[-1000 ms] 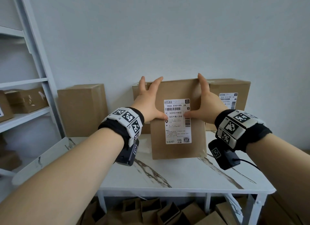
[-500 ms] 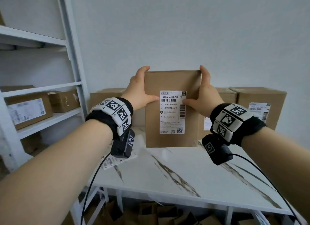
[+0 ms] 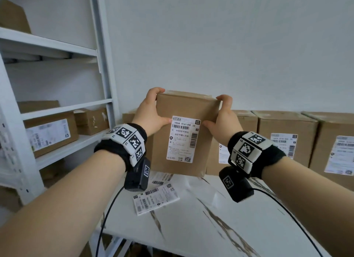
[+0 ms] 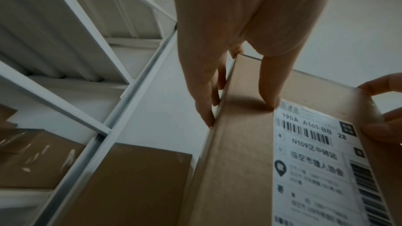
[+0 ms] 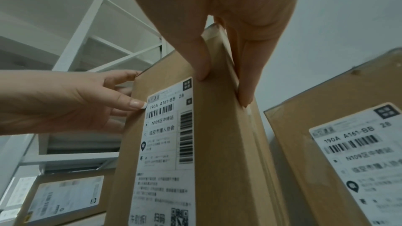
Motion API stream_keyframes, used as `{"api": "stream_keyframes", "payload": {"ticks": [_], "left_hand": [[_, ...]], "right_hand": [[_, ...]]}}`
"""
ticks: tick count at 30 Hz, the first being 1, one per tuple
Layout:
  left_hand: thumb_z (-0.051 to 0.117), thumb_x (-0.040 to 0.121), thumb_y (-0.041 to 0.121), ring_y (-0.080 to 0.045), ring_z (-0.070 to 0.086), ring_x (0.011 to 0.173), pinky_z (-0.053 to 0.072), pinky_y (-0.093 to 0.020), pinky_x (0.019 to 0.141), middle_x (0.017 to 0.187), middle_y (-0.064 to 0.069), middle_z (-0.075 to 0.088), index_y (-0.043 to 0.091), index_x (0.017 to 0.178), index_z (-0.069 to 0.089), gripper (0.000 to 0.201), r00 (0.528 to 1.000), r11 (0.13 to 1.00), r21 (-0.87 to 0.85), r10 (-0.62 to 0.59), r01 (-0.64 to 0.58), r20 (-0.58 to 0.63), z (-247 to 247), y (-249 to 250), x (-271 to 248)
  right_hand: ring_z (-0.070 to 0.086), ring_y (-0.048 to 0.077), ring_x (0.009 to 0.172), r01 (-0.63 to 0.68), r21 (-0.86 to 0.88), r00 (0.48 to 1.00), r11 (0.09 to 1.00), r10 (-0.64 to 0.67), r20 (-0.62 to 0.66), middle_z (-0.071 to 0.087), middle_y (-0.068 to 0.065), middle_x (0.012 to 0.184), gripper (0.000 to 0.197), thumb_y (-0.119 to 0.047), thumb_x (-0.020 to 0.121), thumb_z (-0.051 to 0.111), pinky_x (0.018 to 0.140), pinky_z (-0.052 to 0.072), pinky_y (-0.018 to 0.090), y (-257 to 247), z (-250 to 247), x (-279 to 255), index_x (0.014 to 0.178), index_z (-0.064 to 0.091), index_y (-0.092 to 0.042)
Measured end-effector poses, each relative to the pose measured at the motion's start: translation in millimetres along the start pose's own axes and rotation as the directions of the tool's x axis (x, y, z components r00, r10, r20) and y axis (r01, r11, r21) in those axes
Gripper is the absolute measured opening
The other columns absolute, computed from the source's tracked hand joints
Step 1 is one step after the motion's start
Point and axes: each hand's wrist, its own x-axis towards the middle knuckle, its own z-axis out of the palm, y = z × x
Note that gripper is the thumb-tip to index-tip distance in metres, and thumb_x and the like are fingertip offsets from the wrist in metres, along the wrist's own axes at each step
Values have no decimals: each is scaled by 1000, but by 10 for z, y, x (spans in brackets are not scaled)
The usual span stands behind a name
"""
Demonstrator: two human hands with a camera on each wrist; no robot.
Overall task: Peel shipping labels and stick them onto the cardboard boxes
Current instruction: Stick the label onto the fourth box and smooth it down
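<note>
A brown cardboard box (image 3: pixel 183 107) is held upright in the air above the table, with a white shipping label (image 3: pixel 183 139) stuck on its front face. My left hand (image 3: pixel 153 111) grips its left edge, thumb on the front beside the label, fingers behind. My right hand (image 3: pixel 223 116) grips the right edge the same way. In the left wrist view the left hand (image 4: pixel 239 92) clamps the box (image 4: pixel 239 169) near the label (image 4: pixel 315 161). In the right wrist view the right hand (image 5: pixel 224 68) clamps the box (image 5: pixel 217 143) by its label (image 5: pixel 165 143).
A white marble table (image 3: pixel 210 228) carries loose label sheets (image 3: pixel 156 199). Labelled boxes (image 3: pixel 283 138) line the wall behind. A white shelf rack (image 3: pixel 57 107) at left holds more boxes (image 3: pixel 49 134). More cartons sit under the table.
Both hands have lifted the labelled box off the table and carried it left toward the shelf rack. The view has swung left with it.
</note>
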Motion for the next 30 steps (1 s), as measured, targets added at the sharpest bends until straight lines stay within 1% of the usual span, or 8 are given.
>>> {"api": "stream_keyframes", "payload": {"ticks": [5,15,18,20,23,25,28,30], "left_hand": [[79,70,12,-20,46,125,44,-42,102,134,-4,47,25,133,34,78,999,999,-40,-35,35,3,175,-282,155],[79,72,14,-22,50,119,46,-40,99,135,-5,46,26,132,34,76,997,996,-55,-68,70,42,416,-532,410],[77,73,13,-18,48,115,43,-31,97,134,-1,45,26,131,33,74,995,991,-86,-99,101,18,485,-592,454],[76,75,14,-14,45,105,37,-23,88,133,-1,44,23,132,33,72,993,992,-44,-118,118,0,526,-618,482],[76,76,19,-15,45,97,36,-23,82,131,-3,47,18,131,35,69,993,990,70,-119,119,-8,576,-642,523],[77,75,22,-20,51,105,38,-26,86,132,-4,48,16,130,37,69,994,983,152,-107,106,-2,613,-654,559],[79,73,26,-24,53,110,40,-26,88,134,-10,41,14,130,39,71,993,966,232,-118,115,0,680,-670,615],[80,72,26,-24,55,108,42,-27,90,135,-11,37,12,128,40,71,992,958,261,-124,117,9,740,-693,624]], "right_hand": [[54,30,81,-17,-43,1000,999,17,9,54,9,82,63,-8,87,58,71,42,34,101,214,137,138,19,-12],[50,28,77,-36,-185,999,982,38,6,50,6,81,63,-9,88,54,67,38,34,206,349,370,139,18,-10],[52,29,77,-17,-225,1000,974,15,-7,49,6,82,63,-11,89,54,66,38,34,213,420,418,140,18,-10],[55,30,79,-14,-288,1000,957,12,-10,50,4,83,63,-15,90,54,65,39,34,225,475,448,141,17,-12],[57,31,93,-25,-369,999,929,16,-28,48,1,77,60,-19,90,56,64,39,34,258,535,503,139,21,-13],[52,29,106,-24,-408,1000,913,14,-27,48,2,75,57,-21,90,57,65,41,34,289,572,541,136,25,-13],[44,30,115,-2,-503,1000,865,-12,-25,61,9,103,56,-26,88,60,77,41,37,354,641,604,133,30,-11],[40,30,119,17,-566,998,824,-47,-39,55,9,122,53,-26,87,61,89,38,37,428,699,642,130,35,-9]]}}
